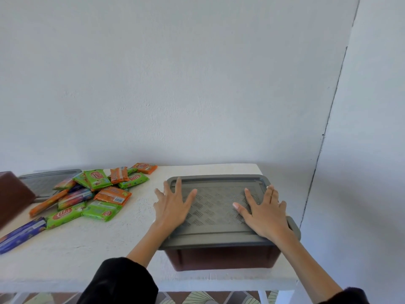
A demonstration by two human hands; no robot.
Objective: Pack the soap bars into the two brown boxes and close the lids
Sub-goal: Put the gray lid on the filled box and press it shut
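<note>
While left hand (173, 207) and right hand (263, 213) lie splayed flat on the lid (217, 207), its stiff rim likely wants pressing; soap bars (98, 194) at ten o'clock look light.

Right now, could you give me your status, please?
Left hand, right hand open, flat on grey lid. Brown box covered. Soap bars loose at left. Second lid off.

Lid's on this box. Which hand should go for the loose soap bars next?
Left, probably. The left hand rests on the grey lid at its left edge, nearest the soap bars; the right hand lies on its far side.
</note>
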